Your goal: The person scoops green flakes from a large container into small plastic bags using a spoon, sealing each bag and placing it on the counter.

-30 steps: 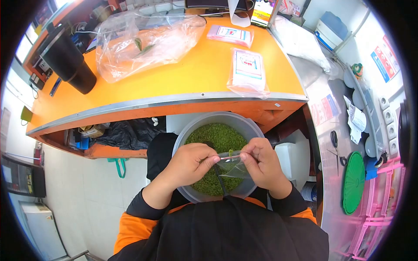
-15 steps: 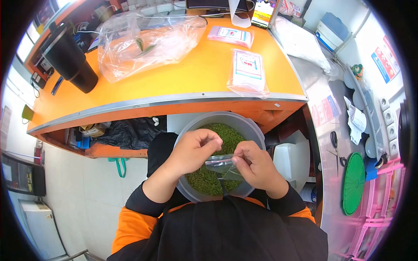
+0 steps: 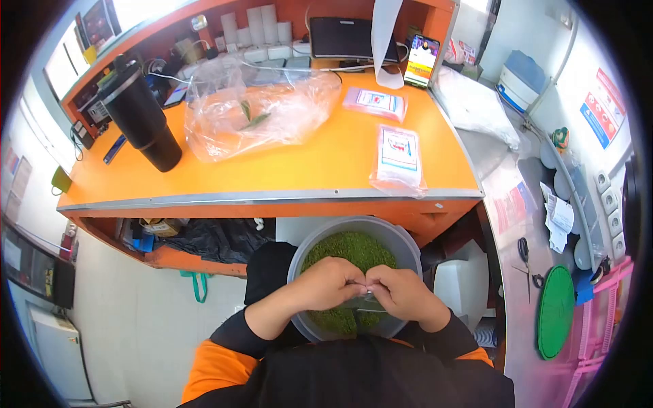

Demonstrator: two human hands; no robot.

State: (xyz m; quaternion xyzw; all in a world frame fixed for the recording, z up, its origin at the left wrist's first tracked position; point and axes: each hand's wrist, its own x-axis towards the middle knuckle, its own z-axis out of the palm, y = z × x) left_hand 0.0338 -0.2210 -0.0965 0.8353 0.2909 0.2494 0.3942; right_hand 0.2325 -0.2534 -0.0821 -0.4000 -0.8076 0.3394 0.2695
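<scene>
Over a round grey tub [image 3: 413,255] filled with chopped green leaves [image 3: 350,248], both hands meet at the top edge of a small clear plastic bag [image 3: 373,306]. My left hand [image 3: 333,284] pinches that edge with thumb and forefinger. My right hand [image 3: 403,292] pinches it too, its fingertips touching those of the left. Most of the bag is hidden by the hands, and its contents are hard to make out.
An orange desk [image 3: 286,173] holds a black tumbler [image 3: 144,119], a large clear bag [image 3: 272,122] with leaves, two packs of bags [image 3: 398,156] and a phone [image 3: 422,61]. At the right are scissors [image 3: 523,250] and a green lid [image 3: 556,313].
My left hand has moved right and down onto the bag's edge, meeting my right hand. The camera view has tilted up, so the desk and tub appear lower.
</scene>
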